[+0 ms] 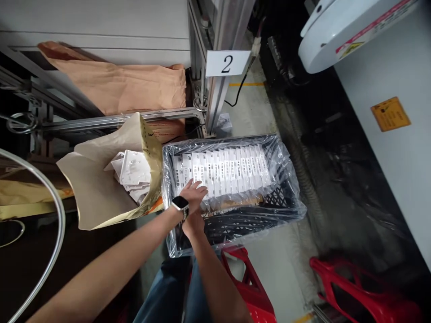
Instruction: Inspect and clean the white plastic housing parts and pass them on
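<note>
The left hand (194, 196), with a watch (180, 203) at its wrist, lies at the near left end of a row of white packets (229, 166); its fingers are stretched out and a little apart, and they look to be clamped on nothing. The right hand (193, 225) is just below it, close against the left wrist; its fingertips are hidden, so I cannot tell whether they are together or hold something

The packets stand on edge, side by side, along the far part of a black crate (232, 226) lined with clear plastic (292, 179). As far as I can judge, this 1 row is largely done: it runs from the left wall most of the way to the right, with printed edges facing up. The near part of the crate shows dark lattice and a brown strip (240, 202) beside the row, so there seems to be room left for more. More white pieces (134, 168) lie loosely piled in the open paper sack (97, 179) to the left, touching or just beside the crate, and these appear not yet set in rows; how many they are cannot be counted
</note>
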Motion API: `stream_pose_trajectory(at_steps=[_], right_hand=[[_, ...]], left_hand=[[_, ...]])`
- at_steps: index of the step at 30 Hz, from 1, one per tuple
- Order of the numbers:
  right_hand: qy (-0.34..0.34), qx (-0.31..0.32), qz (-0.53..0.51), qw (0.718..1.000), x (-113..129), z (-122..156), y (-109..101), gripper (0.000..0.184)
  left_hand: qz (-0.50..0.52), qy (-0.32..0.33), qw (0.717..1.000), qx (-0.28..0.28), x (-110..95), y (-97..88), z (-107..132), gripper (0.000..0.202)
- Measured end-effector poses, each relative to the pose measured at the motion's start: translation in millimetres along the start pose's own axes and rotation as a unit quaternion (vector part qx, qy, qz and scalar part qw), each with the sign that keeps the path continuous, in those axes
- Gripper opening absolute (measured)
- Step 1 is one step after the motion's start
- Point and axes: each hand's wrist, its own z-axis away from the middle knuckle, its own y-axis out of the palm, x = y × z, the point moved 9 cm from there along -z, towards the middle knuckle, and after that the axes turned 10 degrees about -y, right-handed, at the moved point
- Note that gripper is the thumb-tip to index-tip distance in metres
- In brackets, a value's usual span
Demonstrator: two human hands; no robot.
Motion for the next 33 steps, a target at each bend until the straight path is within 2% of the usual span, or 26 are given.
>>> stream_pose_trajectory(at_steps=[3, 5, 7, 10, 13, 15, 17, 19, 22, 25, 29, 31, 33], right_hand=[[0.043, 0.014, -0.010, 0.999, -8, 2, 5, 0.043], [0.050, 0.031, -0.023, 0.998, -8, 5, 5, 0.043], [0.054, 0.054, -0.040, 0.996, -7, 10, 1, 0.043], [0.056, 0.068, -0.063, 0.994, -10, 19, -21, 0.043], [0.082, 0.023, -0.073, 0.994, -28, 26, -61, 0.037], [0.116, -0.014, -0.074, 0.990, -47, 28, -85, 0.052], [0.143, -0.023, -0.079, 0.986, -62, 28, -96, 0.072], [0.151, -0.008, -0.090, 0.984, -69, 25, -95, 0.088], [0.152, 0.013, -0.106, 0.983, -70, 23, -86, 0.096], [0.154, 0.011, -0.111, 0.982, -68, 24, -82, 0.090], [0.160, 0.018, -0.115, 0.980, -67, 25, -80, 0.050], [0.159, 0.026, -0.121, 0.979, -69, 26, -80, 0.039], [0.147, 0.026, -0.131, 0.980, -73, 29, -86, 0.038]], left_hand=[[-0.086, 0.036, 0.992, 0.083, -2, 21.4, -28, 0.011], [-0.134, 0.066, 0.982, 0.115, -1, 23.8, -30, 0.004], [-0.177, 0.099, 0.970, 0.131, -2, 20.8, -27, 0.011], [-0.241, 0.148, 0.949, 0.137, -8, 16.8, -24, 0.010], [-0.302, 0.194, 0.925, 0.124, -14, 17.1, -24, 0.009], [-0.346, 0.217, 0.906, 0.110, -14, 20.0, -22, 0.011], [-0.399, 0.228, 0.882, 0.103, -14, 25.8, -21, 0.013], [-0.457, 0.237, 0.851, 0.102, -15, 35.3, -20, 0.018], [-0.541, 0.259, 0.794, 0.097, -22, 57.5, -21, 0.030], [-0.600, 0.287, 0.742, 0.088, -25, 89.2, -28, 0.041], [-0.637, 0.325, 0.689, 0.121, -8, 133.0, -39, 0.054], [-0.646, 0.336, 0.672, 0.136, 1, 143.6, -42, 0.054], [-0.651, 0.345, 0.662, 0.142, 5, 145.0, -44, 0.055]])
